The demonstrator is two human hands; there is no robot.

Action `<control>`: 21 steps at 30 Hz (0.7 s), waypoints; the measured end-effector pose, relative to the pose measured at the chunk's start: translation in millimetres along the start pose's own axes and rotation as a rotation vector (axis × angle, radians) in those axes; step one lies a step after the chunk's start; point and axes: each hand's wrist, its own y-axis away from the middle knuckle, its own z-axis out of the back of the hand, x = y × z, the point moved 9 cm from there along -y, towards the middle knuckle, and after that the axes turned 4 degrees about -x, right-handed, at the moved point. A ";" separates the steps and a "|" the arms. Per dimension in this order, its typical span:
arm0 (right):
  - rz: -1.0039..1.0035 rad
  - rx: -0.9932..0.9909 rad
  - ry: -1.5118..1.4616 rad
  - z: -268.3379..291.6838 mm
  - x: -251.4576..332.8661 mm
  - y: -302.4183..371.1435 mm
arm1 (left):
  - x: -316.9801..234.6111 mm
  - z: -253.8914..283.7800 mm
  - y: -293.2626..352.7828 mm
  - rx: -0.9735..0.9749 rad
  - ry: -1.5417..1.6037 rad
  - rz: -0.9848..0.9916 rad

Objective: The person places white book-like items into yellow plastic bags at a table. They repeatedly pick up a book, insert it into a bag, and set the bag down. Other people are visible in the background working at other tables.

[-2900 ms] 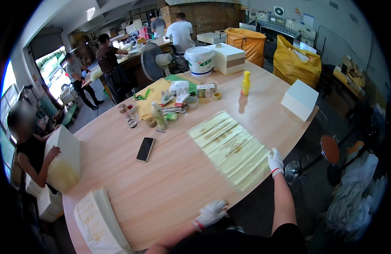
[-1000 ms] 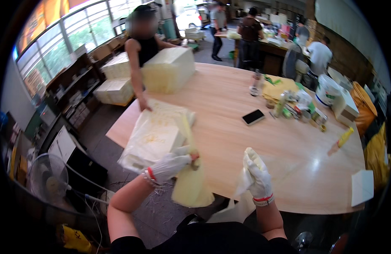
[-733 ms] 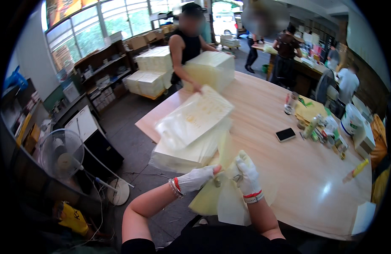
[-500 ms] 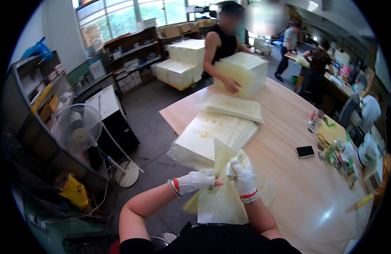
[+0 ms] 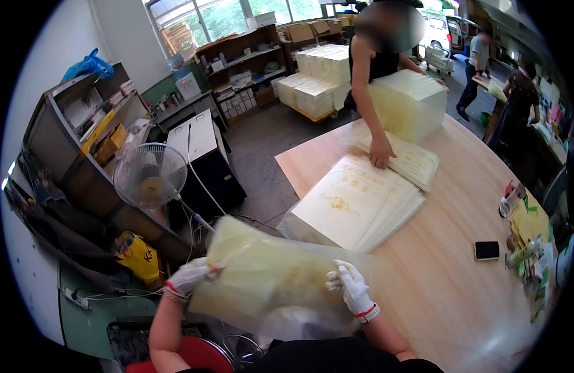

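Note:
A large translucent yellowish plastic sheet or bag (image 5: 268,280) spreads in front of me, blurred by motion. My left hand (image 5: 190,276), in a white glove, is closed on its left edge. Over its right part is my gloved right hand (image 5: 354,291), fingers apart and partly bent, with no grip showing. Just beyond the plastic, a stack of white printed sheets or bags (image 5: 343,199) with gold lettering lies fanned on the table (image 5: 436,267). A co-worker's hand (image 5: 381,152) rests at its far edge, beside a second printed stack (image 5: 414,165).
Across the table a co-worker stands by a tall plastic-wrapped block (image 5: 417,105). A phone (image 5: 486,250) and several tape rolls and papers (image 5: 526,230) lie at the right. At my left are a standing fan (image 5: 151,177), a white-topped cabinet (image 5: 197,140) and a red stool (image 5: 203,357).
The bunched plastic is now spread wide. My left hand has moved left with its edge, and my right hand has loosened. The co-worker's hand has come down onto the printed stack.

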 end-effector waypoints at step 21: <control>0.492 -0.918 1.958 27.3 41.9 -153.2 | 165.9 139.0 -269.7 -0.069 0.138 0.124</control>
